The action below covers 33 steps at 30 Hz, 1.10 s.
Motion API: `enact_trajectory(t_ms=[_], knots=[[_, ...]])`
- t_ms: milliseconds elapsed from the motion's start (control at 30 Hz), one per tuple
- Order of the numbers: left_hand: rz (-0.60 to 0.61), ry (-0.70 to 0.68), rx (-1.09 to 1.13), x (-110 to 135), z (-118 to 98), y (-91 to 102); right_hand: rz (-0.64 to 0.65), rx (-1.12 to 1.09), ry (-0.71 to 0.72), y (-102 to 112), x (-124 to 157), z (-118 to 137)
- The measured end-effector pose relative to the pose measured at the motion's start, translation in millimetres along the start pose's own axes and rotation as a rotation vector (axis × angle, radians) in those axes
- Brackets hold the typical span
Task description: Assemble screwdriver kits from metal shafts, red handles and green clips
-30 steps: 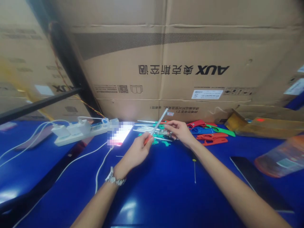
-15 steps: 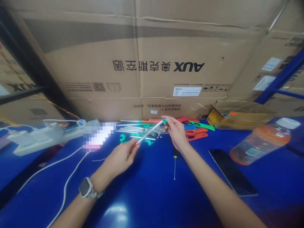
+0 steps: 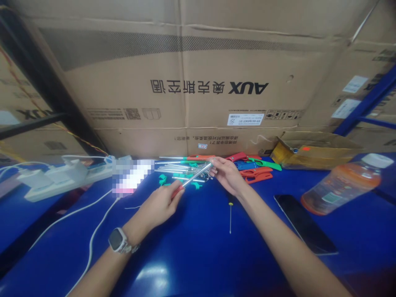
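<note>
A long-necked lighter (image 3: 196,176) with a silver metal tube and a red handle is held up between both hands. My left hand (image 3: 161,204) is closed round its red handle, which is mostly hidden in the palm. The fingertips of my right hand (image 3: 227,175) pinch the far end of the tube; what lies under them is hidden. Behind the hands are loose metal tubes (image 3: 173,168) with thin wires, small green plastic pieces (image 3: 162,179) and an assembled orange-and-green lighter (image 3: 198,157). A screwdriver (image 3: 230,218) lies below my right wrist.
Red, green and blue handle shells (image 3: 258,173) are piled right of my right hand. A phone (image 3: 305,225), a drink bottle (image 3: 343,183) and an opened carton (image 3: 318,150) stand farther right. A power strip (image 3: 46,187) with white cables lies left. A large cardboard box (image 3: 192,53) rises behind.
The fingers of my right hand have closed over the tube's far end, where a green piece showed before. My left hand keeps its grip; the view has shifted slightly.
</note>
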<state>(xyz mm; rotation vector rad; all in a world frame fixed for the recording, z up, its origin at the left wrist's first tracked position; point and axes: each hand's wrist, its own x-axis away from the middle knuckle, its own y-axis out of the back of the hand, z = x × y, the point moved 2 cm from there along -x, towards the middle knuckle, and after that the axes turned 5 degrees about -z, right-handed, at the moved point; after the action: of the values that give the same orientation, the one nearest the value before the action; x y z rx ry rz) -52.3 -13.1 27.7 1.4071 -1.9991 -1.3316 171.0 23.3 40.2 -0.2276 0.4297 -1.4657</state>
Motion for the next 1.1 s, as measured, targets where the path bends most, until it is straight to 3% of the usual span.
enact_trajectory(t_ms=[267, 533, 767, 1000, 1100], knots=[[-0.004, -0.004, 0.099, -1.4, 4.0, 3.9, 0.132, 0.073, -0.04, 8.4, -6.1, -1.5], [-0.033, -0.019, 0.022, -2.2, 2.4, 5.2, 0.046, 0.093, -0.008, 3.2, -3.2, -2.0], [-0.073, -0.03, 0.052, -2.6, 3.2, 10.4, 0.16, 0.081, -0.022, 3.1, -0.4, 0.1], [-0.076, -0.003, 0.049, -2.0, 1.9, 8.6, -0.003, -0.045, 0.01, -6.3, -3.0, -13.5], [-0.084, 0.006, 0.029, -1.6, 2.5, 7.9, -0.004, -0.024, 0.022, -5.1, -4.3, -13.1]])
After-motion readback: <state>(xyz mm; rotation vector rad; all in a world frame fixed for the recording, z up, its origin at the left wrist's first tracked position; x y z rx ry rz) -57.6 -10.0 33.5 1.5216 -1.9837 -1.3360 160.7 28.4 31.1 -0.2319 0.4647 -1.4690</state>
